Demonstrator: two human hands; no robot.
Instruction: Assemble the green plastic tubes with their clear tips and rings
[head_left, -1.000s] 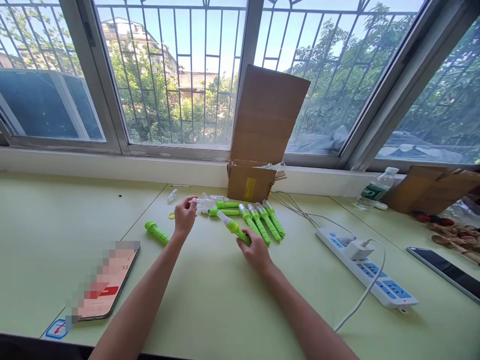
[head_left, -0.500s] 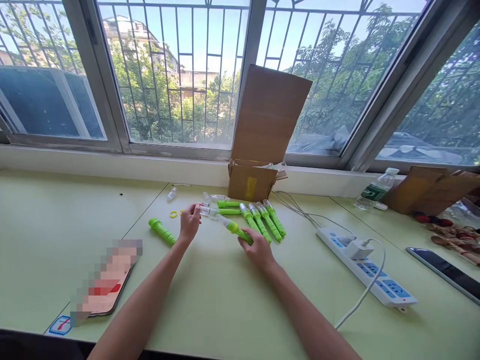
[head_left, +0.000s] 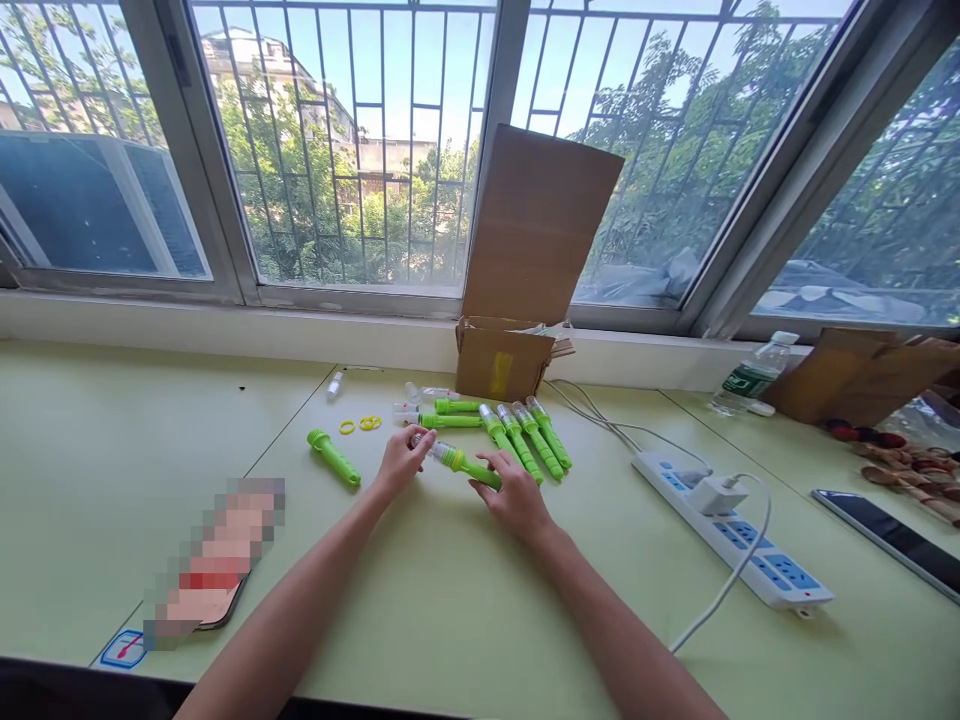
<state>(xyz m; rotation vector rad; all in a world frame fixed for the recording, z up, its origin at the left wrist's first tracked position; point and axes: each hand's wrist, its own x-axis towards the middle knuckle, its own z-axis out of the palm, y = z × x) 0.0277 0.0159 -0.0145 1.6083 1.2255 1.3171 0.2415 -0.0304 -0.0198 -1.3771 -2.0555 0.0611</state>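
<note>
Above the middle of the table, a green plastic tube [head_left: 474, 469] with a clear end lies between my hands. My right hand [head_left: 512, 492] is closed around its green lower part. The fingers of my left hand [head_left: 405, 462] pinch the clear cap [head_left: 430, 447], which sits over the tube's upper end; whether it is fully seated I cannot tell. Just beyond are several capped green tubes [head_left: 534, 440] side by side and a green tube without a cap [head_left: 450, 421]. Left of my left hand lies another uncapped green tube [head_left: 334, 459].
Yellow rings [head_left: 369, 423] and a small clear piece [head_left: 334, 386] lie at the back. A cardboard box [head_left: 504, 362] stands by the window. To the right are a power strip [head_left: 739, 540] with cables, a water bottle [head_left: 752, 376] and a dark tablet-like device [head_left: 889, 540]. A phone [head_left: 217, 590] lies left.
My left hand has moved right and down, bringing the clear cap onto the tube's upper end. The tube has tilted slightly flatter in my right hand.
</note>
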